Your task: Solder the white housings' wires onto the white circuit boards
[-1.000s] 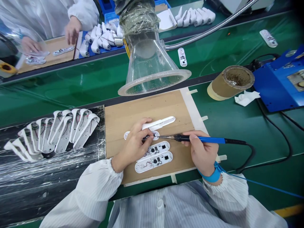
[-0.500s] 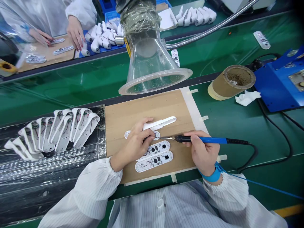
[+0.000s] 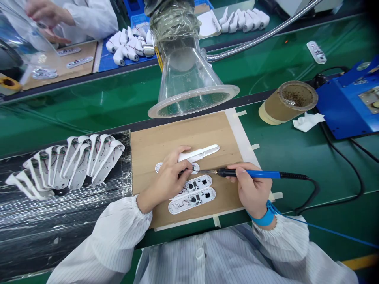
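Here's the right hand, wrapped around a blue-and-black soldering iron like a pen, and the tip is right at the right-hand end of a small white circuit board! That board lies on the cardboard sheet, its middle covered by the left hand, whose thumb and forefinger draw close together over it; what sits between them, if anything, I can't tell. Just beyond those fingers, a white casing lies aslant, and on the near side two more boards lie side by side. A blue strap circles the right wrist. Out left, a row of white shells overlaps on black wrapping; a clear funnel hangs beyond the work; over to the right, a brown pot, a crumpled tissue and a blue box. Across the way, a co-worker's hands are up in front of a white coat
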`<act>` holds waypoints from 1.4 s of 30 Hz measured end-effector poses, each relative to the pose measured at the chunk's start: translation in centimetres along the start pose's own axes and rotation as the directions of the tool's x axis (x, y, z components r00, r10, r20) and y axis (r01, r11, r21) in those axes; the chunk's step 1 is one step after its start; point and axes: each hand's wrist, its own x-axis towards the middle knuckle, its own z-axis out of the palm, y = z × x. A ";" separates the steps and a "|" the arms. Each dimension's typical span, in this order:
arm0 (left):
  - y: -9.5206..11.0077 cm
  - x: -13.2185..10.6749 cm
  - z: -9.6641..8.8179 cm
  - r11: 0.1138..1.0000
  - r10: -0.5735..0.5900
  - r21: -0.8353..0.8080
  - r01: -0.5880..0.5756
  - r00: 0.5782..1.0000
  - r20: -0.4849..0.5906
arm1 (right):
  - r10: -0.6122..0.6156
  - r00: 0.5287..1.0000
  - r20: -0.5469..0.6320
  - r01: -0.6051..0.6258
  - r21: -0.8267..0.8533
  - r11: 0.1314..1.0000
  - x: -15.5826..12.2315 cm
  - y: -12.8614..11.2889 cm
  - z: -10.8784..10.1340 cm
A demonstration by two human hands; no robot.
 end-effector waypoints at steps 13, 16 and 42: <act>0.0 0.0 0.1 1.000 -0.006 0.011 0.006 1.000 0.002 | -0.019 1.000 -0.003 0.019 -0.042 0.999 0.3 -0.8 0.3; 0.0 0.0 0.1 1.000 -0.013 0.013 0.013 1.000 0.002 | -0.017 1.000 -0.010 0.016 -0.045 0.999 0.3 -0.8 0.3; 0.0 -0.1 0.2 1.000 -0.010 -0.003 0.010 1.000 -0.008 | -0.004 1.000 -0.023 0.004 -0.005 1.000 0.1 -0.2 0.1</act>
